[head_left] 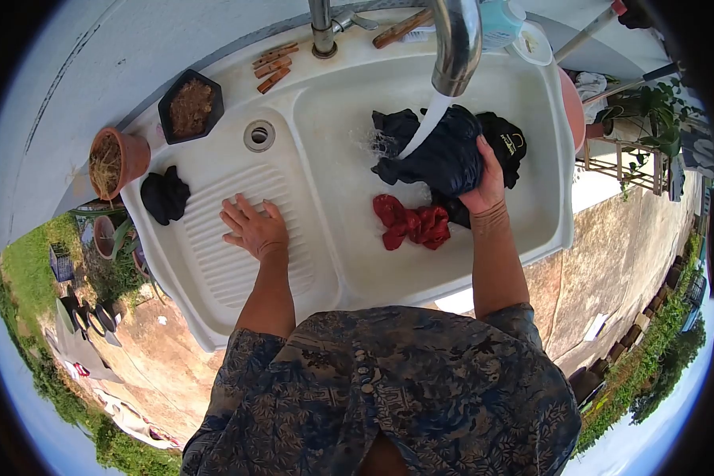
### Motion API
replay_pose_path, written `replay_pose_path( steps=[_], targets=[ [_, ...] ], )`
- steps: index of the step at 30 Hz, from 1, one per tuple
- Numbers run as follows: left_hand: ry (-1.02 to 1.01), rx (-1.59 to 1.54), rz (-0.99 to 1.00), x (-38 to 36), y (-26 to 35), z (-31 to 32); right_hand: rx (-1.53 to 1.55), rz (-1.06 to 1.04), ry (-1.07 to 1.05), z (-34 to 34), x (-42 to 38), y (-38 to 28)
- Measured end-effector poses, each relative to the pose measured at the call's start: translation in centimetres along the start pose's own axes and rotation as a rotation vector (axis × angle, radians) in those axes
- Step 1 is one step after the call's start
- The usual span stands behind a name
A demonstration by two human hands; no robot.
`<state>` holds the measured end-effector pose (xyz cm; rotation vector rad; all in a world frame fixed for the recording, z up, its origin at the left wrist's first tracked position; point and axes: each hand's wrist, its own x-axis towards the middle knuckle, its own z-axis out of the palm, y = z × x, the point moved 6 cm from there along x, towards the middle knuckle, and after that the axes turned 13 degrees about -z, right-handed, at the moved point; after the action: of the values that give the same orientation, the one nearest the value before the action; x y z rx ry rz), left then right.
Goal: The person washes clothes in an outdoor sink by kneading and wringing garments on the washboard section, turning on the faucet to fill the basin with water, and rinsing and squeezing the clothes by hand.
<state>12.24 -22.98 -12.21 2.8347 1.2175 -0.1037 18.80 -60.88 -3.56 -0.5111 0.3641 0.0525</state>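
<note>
My right hand (pixel 486 184) grips the right side of a dark navy cloth garment (pixel 432 151) in the sink basin. Water from the faucet (pixel 457 55) runs onto that garment. Behind it lies a black cloth (pixel 504 143) with a yellow-green mark, partly hidden. A wet, crumpled red cloth (pixel 408 222) rests on the basin floor below the navy one. My left hand (pixel 255 228) lies flat with fingers spread on the ribbed washboard (pixel 230 266) at the left. To its left, a small bunched black cloth (pixel 165 195) sits at the board's edge.
A drain hole (pixel 259 136) opens above the washboard. Along the back ledge are wooden pieces (pixel 274 67), a black pot (pixel 191 106), a second metal tap (pixel 323 32) and a light-blue container (pixel 501 24). A terracotta pot (pixel 119 162) stands at the left corner.
</note>
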Motion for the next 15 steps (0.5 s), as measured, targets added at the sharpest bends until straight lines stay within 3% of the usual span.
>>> replay_pose_path(
  steps=[1,2,4,5,9,11,12,14,15],
  targets=[
    [-0.004,-0.002,-0.004,0.1,0.1,-0.2,-0.138,0.024,0.195,-3.2,0.2,0.8],
    [-0.003,-0.001,-0.007,0.2,0.0,-0.2,-0.138,0.026,0.193,-4.7,0.2,1.6],
    [0.023,0.008,0.009,0.2,0.0,0.0,-1.568,0.058,0.231,-8.8,0.3,0.6],
    [0.021,0.011,0.005,0.2,0.1,0.0,-1.466,-0.06,0.244,-8.6,0.7,0.4],
    [0.061,0.011,0.015,0.1,-0.1,-0.2,-1.398,-0.162,0.31,-8.7,2.1,0.6],
    [0.066,0.002,0.025,0.0,0.1,-0.1,-1.959,-0.154,0.47,-11.1,3.7,1.8],
    [0.054,0.003,0.019,-0.1,0.1,-0.1,-2.012,-0.267,0.398,-13.4,4.5,4.8],
    [0.056,0.003,0.016,0.0,0.1,-0.4,-2.333,-0.06,0.108,-10.2,3.2,11.7],
    [0.042,0.001,0.02,-0.1,0.0,-0.3,-2.33,-0.082,-0.017,-9.5,2.3,13.8]
  ],
)
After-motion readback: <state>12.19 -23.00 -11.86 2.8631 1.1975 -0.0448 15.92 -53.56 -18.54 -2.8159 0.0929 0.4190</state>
